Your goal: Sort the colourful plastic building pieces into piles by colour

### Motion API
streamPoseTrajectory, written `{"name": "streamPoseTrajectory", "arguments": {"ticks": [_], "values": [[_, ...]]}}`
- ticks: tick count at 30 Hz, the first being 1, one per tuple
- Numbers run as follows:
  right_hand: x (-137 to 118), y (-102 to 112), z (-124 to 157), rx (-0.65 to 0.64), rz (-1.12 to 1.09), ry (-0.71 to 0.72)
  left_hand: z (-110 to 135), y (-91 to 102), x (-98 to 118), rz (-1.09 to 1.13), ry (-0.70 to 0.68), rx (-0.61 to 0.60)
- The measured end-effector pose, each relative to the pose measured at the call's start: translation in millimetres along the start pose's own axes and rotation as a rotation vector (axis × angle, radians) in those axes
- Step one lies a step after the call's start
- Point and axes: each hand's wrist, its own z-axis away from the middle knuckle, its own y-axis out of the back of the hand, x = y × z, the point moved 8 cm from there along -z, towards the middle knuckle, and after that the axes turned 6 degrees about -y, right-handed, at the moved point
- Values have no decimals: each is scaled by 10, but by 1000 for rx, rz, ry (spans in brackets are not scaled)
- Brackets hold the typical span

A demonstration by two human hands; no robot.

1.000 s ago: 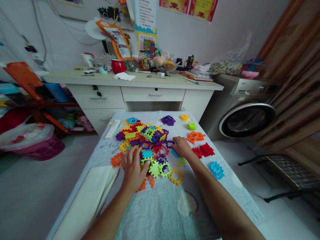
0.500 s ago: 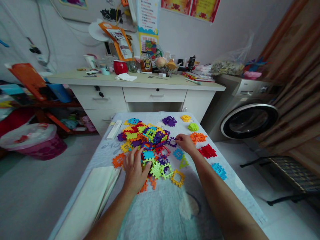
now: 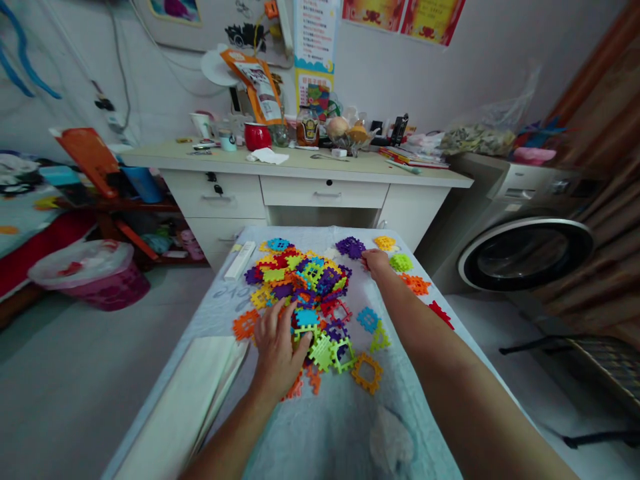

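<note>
My left hand (image 3: 280,350) lies with its fingers spread at the near left of a heap of colourful plastic interlocking building pieces (image 3: 313,273), touching some of them. Close by are an orange piece (image 3: 246,325) and a lime green piece (image 3: 323,351). My right hand (image 3: 376,262) reaches to the far side of the table, its fingers pinched at the right edge of a purple stack of pieces (image 3: 351,247). A purple piece seems to be in that pinch, mostly hidden by the fingers.
Along the table's right side lie yellow (image 3: 385,243), lime (image 3: 401,262), orange (image 3: 415,285) and red pieces (image 3: 441,315), the red partly behind my right forearm. A white strip-shaped object (image 3: 240,261) and a folded cloth (image 3: 187,393) lie left. A desk (image 3: 295,163) stands beyond.
My right hand has carried a purple frame piece from the heap's right edge away from me to the purple stack. My left hand stays by the heap. The view has shifted slightly.
</note>
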Motion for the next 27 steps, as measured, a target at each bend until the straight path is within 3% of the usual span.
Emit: {"name": "streamPoseTrajectory", "arguments": {"ticks": [4, 9, 17, 21, 27], "values": [[59, -78, -130, 92, -111, -107, -5, -9, -12, 5, 10, -9], [43, -145, -179, 103, -230, -100, -2, -10, -17, 5, 21, -12], [173, -4, 131, 85, -238, 7, -7, 6, 4, -3, 11, -13], [177, -21, 361, 8, -38, 173, -14, -2, 10, -14, -4, -18], [213, -233, 606, -94, 421, 384, -3, -7, 0, -32, -10, -29]]}}
